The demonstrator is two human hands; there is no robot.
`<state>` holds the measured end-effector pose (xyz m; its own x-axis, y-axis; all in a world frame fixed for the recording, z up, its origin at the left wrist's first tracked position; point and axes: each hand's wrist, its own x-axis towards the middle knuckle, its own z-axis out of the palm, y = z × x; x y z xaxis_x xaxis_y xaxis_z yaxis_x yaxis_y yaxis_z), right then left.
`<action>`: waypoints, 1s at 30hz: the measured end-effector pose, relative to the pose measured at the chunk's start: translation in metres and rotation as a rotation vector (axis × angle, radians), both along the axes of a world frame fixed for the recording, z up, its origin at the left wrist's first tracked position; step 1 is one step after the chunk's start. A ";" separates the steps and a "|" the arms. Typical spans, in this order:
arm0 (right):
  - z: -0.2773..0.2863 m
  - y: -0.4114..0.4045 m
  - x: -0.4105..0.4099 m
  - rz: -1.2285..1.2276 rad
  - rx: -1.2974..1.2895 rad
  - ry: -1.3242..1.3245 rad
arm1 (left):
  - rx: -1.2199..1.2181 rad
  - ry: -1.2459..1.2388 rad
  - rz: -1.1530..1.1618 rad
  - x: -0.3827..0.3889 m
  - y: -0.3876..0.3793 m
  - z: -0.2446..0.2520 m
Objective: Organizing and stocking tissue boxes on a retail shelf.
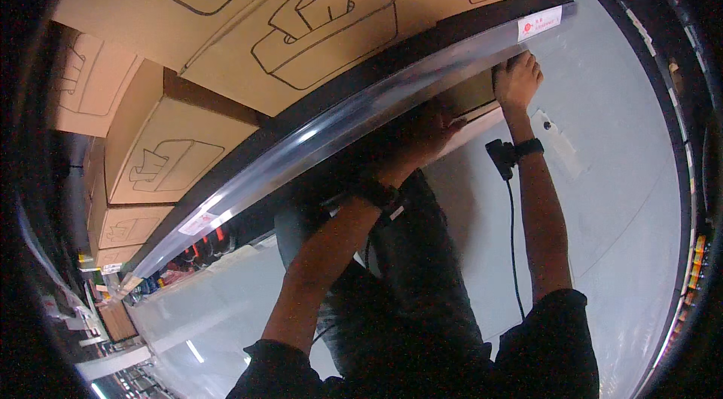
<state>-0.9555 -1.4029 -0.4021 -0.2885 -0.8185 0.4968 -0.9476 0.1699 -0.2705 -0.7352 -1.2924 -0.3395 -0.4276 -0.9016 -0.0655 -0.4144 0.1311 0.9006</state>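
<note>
My right hand point(517, 82) grips the right end of a cardboard box point(477, 95) in the shadow under a shelf with a clear front strip point(316, 130). The fingers bend over the box's corner. Farther left, my left hand point(435, 133) reaches into the dark under the same shelf, its fingertips by the lower edge of the box; whether it holds the box is too dark to tell. Dark bands circle both wrists, and a black device with a cable point(500, 159) hangs at the right one.
Large cardboard boxes point(339, 48) printed with tissue-box drawings stand on the shelf above my hands, with smaller ones point(164, 156) at the left. Packaged goods point(169, 274) lie low at the left. Beneath me is a pale, smooth floor point(615, 201); dark shelving curves along the right rim.
</note>
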 end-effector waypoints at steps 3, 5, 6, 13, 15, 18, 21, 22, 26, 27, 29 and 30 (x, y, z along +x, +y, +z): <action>0.005 0.004 0.001 -0.012 -0.008 -0.111 | -0.408 -0.298 -0.026 -0.009 -0.003 -0.011; 0.010 0.012 0.005 0.023 -0.097 -0.200 | -0.672 -0.435 0.027 -0.016 0.003 -0.027; 0.014 0.016 0.007 0.031 -0.100 -0.252 | -0.698 -0.409 0.021 -0.016 0.007 -0.035; 0.052 0.082 0.021 0.125 -0.248 -0.433 | -0.048 -0.378 -0.395 0.022 0.029 -0.025; 0.065 0.109 0.023 0.147 -0.290 -0.431 | -0.212 -0.234 -0.193 0.022 0.068 -0.008; 0.090 0.154 0.025 0.220 -0.354 -0.473 | -0.297 -0.163 -0.064 0.029 0.111 0.020; 0.121 0.211 0.034 0.299 -0.428 -0.581 | -0.295 -0.072 0.014 0.045 0.149 0.039; 0.131 0.228 0.037 0.299 -0.409 -0.672 | -0.292 -0.048 0.043 0.051 0.162 0.044; 0.172 0.287 0.051 0.298 -0.324 -0.757 | -0.286 0.028 0.162 0.074 0.207 0.055; 0.179 0.295 0.057 0.318 -0.349 -0.791 | -0.293 0.042 0.192 0.079 0.217 0.057; 0.194 0.311 0.067 0.351 -0.332 -0.696 | -0.313 0.066 0.249 0.090 0.235 0.060; 0.201 0.316 0.074 0.388 -0.353 -0.764 | -0.332 0.071 0.277 0.096 0.243 0.063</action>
